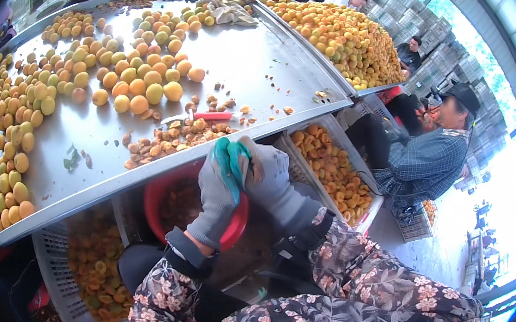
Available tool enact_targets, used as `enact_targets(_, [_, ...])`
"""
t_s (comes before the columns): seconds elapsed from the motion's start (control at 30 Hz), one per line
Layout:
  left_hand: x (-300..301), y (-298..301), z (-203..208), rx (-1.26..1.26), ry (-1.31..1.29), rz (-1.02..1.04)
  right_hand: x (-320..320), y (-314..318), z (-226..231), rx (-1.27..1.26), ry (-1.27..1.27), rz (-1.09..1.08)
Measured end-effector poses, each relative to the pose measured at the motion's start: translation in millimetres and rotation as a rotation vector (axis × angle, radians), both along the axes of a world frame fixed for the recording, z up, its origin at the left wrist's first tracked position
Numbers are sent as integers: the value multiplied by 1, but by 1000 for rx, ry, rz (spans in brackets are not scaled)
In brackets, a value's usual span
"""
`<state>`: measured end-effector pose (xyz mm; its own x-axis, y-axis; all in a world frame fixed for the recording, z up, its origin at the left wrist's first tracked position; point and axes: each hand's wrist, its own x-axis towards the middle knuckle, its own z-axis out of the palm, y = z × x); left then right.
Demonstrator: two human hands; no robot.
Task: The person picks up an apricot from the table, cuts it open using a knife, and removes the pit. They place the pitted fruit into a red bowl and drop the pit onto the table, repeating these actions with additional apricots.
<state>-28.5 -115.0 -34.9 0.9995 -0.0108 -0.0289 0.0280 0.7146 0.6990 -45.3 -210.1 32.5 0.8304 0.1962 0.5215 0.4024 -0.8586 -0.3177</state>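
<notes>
At table's edge point(291, 122) (roomier rightward), left hand point(219, 179) meets right hand point(272, 176).

Teal-grey gloves point(216, 194), orange fruit point(153, 93), floral sleeves point(354, 264)

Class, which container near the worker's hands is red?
The round basin, partly behind the left hand; the crates to its left and right are pale and rectangular.

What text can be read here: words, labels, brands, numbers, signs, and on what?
None legible.
Grey right glove: faint dark marks on the back, possibly print; too blurred to read.
Red-handled tool on the metal table: no lettering can be made out.
Stacked crates in the background: too small and blurred to tell if they carry any.
</notes>
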Motion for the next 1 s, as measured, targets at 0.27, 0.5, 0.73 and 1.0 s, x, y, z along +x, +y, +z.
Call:
enact_targets(0.27, [-35, -19, 0, 404, -364, 3, -23, -30, 13, -207, -79, 191])
enact_targets(0.5, [-56, -12, 17, 479, -427, -87, -7, -52, 20, -213, 24, 430])
enact_targets(0.73, [-37, -22, 12, 743, -637, 47, 26, -77, 15, -241, 214, 601])
enact_targets(1.0, [-32, -43, -20, -608, 284, -835, 49, -81, 17, -269, 72, 896])
